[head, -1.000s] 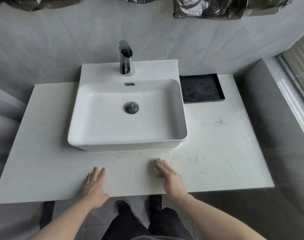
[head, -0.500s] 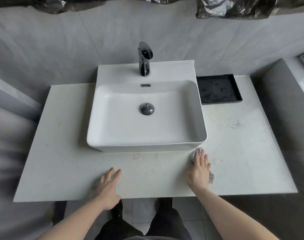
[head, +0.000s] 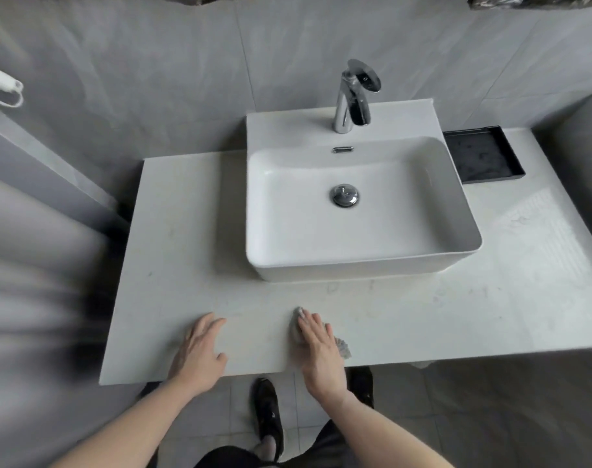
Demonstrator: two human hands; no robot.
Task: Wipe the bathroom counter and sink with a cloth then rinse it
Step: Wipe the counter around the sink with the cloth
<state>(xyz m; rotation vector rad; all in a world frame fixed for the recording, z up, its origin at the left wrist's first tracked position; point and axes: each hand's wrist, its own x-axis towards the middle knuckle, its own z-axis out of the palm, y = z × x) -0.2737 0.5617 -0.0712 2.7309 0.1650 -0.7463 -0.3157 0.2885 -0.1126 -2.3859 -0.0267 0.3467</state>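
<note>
A white marble counter (head: 193, 251) carries a white rectangular basin (head: 405, 231) with a chrome tap (head: 353, 96) behind it and a chrome drain plug (head: 344, 195) in its floor. My right hand (head: 319, 352) lies flat with straight fingers on a small grey cloth (head: 343, 347), pressing it onto the counter's front strip below the basin. Only the cloth's edges show around the hand. My left hand (head: 198, 352) rests flat on the counter near the front edge, left of the cloth, holding nothing.
A black tray (head: 483, 157) sits on the counter at the back right of the basin. Grey tiled walls close in behind and on the right. A white towel bar (head: 1, 82) sticks out at the far left. My shoes stand on the tiled floor below the counter edge.
My right hand slid with the cloth first right along the front strip, then back left toward my left hand. The camera turned left. My left hand stayed planted.
</note>
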